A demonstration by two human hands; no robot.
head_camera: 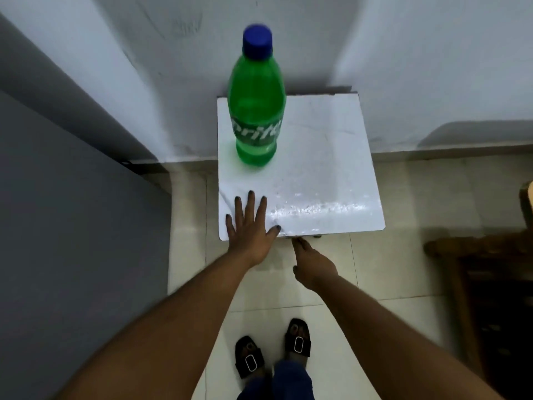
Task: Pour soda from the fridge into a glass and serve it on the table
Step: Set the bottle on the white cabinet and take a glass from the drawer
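A green soda bottle (256, 111) with a blue cap stands upright on the far left part of a small white table (326, 174). My left hand (250, 226) lies flat on the table's near left corner, fingers spread, holding nothing. My right hand (313, 262) hangs just below the table's front edge, fingers loosely extended and pointing at the edge, with nothing in it. No glass is in view.
A grey surface (75, 226), perhaps the fridge side, fills the left. A white wall (403, 67) stands behind the table. Dark wooden furniture (490, 284) sits at the right. Pale tiled floor (389, 269) surrounds the table; my sandalled feet (274, 350) stand below.
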